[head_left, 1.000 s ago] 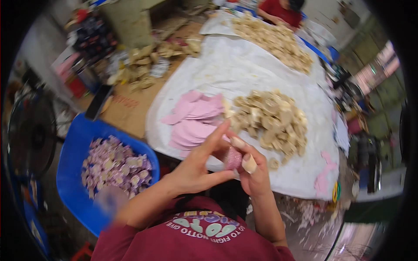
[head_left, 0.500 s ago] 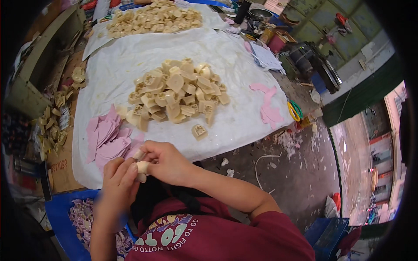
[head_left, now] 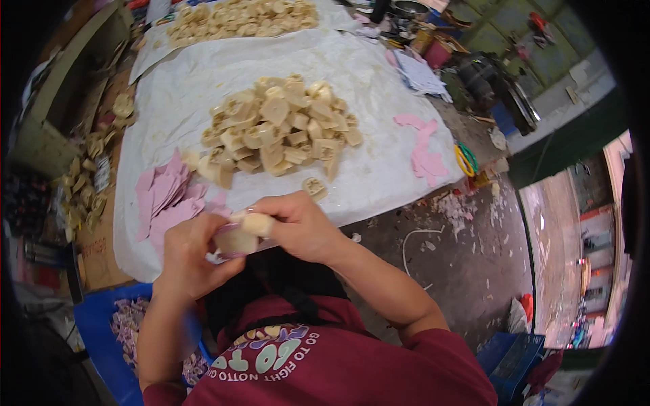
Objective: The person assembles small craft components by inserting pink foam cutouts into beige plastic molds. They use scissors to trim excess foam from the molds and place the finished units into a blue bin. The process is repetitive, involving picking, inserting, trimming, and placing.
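1. Left fingers (head_left: 193, 235) and right fingers (head_left: 283, 206) grip a small, pale, pink-rimmed, flat-faced piece (head_left: 235, 241) between them.
2. Unlike half a second ago, its broad face shows between the fingers.

The left hand (head_left: 189, 256) and right hand (head_left: 301, 227) grip a pale, pink-edged piece (head_left: 234, 241); beyond them lies a beige heap (head_left: 277, 128), just past the left hand pink sheets (head_left: 162, 193), behind it a blue tub (head_left: 97, 328).

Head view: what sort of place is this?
Probably a small workshop: a heap of similar cream pieces and a pile of pink cutouts lie on a white-covered table.
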The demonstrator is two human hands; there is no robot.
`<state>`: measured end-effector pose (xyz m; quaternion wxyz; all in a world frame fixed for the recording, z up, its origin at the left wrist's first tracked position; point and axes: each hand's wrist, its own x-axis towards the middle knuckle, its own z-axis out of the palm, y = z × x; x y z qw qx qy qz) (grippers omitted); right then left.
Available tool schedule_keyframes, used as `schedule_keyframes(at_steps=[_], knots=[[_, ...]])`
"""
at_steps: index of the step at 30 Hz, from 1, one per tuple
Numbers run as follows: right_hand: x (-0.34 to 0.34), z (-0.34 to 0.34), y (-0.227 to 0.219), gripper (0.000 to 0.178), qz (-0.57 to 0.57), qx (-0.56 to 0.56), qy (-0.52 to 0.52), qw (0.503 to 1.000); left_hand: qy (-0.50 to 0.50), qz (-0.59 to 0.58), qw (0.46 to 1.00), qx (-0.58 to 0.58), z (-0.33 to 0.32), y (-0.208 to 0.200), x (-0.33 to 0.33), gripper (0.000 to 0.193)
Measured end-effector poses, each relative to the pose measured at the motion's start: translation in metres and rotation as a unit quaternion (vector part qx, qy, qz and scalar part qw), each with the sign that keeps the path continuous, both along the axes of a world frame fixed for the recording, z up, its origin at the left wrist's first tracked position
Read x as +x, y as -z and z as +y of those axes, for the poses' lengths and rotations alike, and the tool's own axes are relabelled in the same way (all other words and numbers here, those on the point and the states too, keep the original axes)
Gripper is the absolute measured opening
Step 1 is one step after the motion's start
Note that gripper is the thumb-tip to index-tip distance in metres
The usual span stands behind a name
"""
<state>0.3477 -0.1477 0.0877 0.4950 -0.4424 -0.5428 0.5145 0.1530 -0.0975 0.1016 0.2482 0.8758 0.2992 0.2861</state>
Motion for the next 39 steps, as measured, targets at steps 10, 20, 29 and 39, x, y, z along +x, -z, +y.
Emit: schedule_keyframes(at_steps=[10, 20, 29, 39], knots=[[-0.009, 0.017, 0.007, 0.021, 0.063, -0.112, 0.019, 0.992, -0.076, -0.042, 0.992, -0.089, 0.007, 0.024, 0.000, 0.041], [-0.028, 0.036, 0.019, 0.021, 0.108, -0.117, 0.093, 0.983, -0.132, -0.076, 0.980, -0.129, 0.023, 0.040, 0.005, 0.038], [-0.008, 0.024, 0.037, 0.026, 0.041, -0.074, 0.191, 0.978, -0.158, -0.046, 0.972, -0.170, 0.023, 0.048, 0.049, 0.041], [0.036, -0.003, 0.061, 0.032, -0.025, 0.003, 0.217, 0.976, -0.152, 0.034, 0.984, -0.089, 0.006, 0.061, 0.107, 0.044]])
